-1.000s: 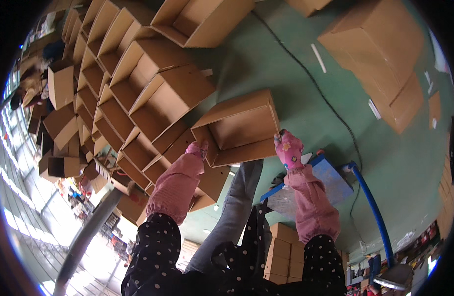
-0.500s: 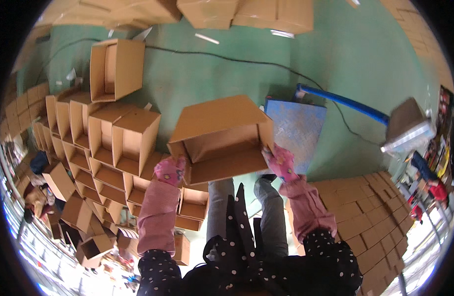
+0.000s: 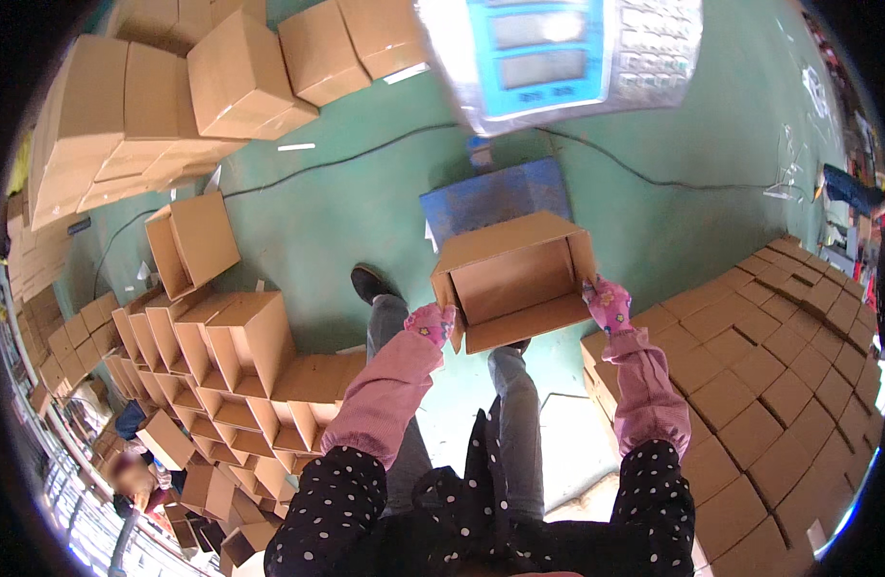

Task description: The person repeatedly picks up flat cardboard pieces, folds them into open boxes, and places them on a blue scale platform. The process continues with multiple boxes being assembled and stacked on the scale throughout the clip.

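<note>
An open, brown cardboard box [image 3: 514,240] is held out in front of me, its opening turned toward me and its inside bare. My left hand [image 3: 431,323], in a pink flowered glove, is closed on its left edge. On its right edge my right hand [image 3: 608,304], gloved the same way, is closed too. Just beyond the box lies the blue platform [image 3: 490,197] of a floor scale, partly covered by it. The scale's display head [image 3: 558,58], with a blue panel and a keypad, rises at the top of the view.
Stacked open boxes [image 3: 240,385] stand at my left, with one single box [image 3: 192,245] beyond them. Closed cartons [image 3: 250,77] line the far left. A broad stack of flat-topped cartons [image 3: 750,385] fills the right. A black cable [image 3: 365,154] crosses the green floor. A person [image 3: 135,481] is at the lower left.
My view has turned to the right, and the scale now sits ahead of me. Both hands have carried the box from beside the stacked open boxes toward the scale's platform.
</note>
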Motion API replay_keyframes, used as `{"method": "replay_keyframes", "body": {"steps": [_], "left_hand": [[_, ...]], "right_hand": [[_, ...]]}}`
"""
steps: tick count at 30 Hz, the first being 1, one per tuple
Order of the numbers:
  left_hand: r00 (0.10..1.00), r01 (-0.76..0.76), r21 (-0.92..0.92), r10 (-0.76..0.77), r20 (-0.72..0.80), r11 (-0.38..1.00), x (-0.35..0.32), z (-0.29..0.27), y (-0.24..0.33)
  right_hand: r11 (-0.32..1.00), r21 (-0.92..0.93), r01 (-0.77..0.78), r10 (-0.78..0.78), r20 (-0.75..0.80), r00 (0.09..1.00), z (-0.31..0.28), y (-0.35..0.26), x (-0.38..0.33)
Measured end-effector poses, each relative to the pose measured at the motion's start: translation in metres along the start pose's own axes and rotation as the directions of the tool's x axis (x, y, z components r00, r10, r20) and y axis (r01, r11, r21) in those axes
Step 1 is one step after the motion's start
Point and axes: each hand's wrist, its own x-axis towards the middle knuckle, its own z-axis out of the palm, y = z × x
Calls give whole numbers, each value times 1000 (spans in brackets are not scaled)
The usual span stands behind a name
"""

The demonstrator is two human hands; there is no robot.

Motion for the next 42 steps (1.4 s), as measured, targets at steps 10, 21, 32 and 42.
{"method": "replay_keyframes", "body": {"steps": [10,21,32,42], "left_hand": [[980,94,-516,-170,-102,852,33,90,-46],[937,348,-642,-276,214,683,-70,109,-96],[944,323,-724,-151,293,609,-83,119,-66],[891,-451,281,445,89,847,-75,53,33]], "right_hand": [[749,662,16,213,-263,941,14,-4,-20],[134,982,-134,21,133,991,73,-101,-160],[187,975,-119,74,107,992,100,-131,-118],[913,406,-27,191,-369,910,82,7,-59]]}}
